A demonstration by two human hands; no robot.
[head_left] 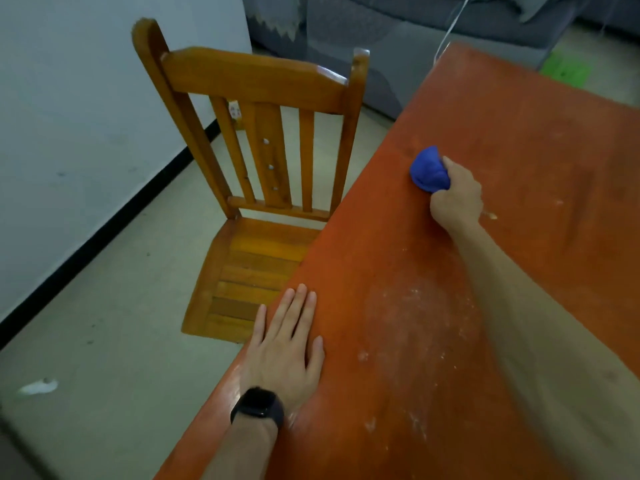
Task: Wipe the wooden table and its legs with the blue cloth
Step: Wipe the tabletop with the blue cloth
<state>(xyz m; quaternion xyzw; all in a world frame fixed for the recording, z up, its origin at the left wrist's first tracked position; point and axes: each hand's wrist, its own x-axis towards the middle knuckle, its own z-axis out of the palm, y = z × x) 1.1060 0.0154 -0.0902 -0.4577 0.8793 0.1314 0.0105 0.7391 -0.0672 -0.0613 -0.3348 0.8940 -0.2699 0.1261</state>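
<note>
Nearest the viewer, the left hand (pixel 287 344), with a dark watch (pixel 258 405) on its wrist, lies flat on the orange-red wooden tabletop (pixel 519 140) close to its left edge. Its fingers (pixel 301 306) are straight and together, holding nothing. Just right of it, pale dusty smears (pixel 415 313) mark the surface (densest in one rounded patch). Farther along, the right hand (pixel 457 195) reaches across the tabletop, fingers curled round the bunched blue cloth (pixel 428 171), which rests on the wood. Left of the tabletop a slat-back wooden chair (pixel 256 81) stands on the pale floor (pixel 104 306), its seat partly hidden by the tabletop's edge. A white scrap (pixel 38 386) lies on the floor at lower left. Beyond are a white wall (pixel 86 98) with dark skirting, a grey sofa (pixel 398 29), and a thin white cable (pixel 453 22) near the tabletop's far corner.
</note>
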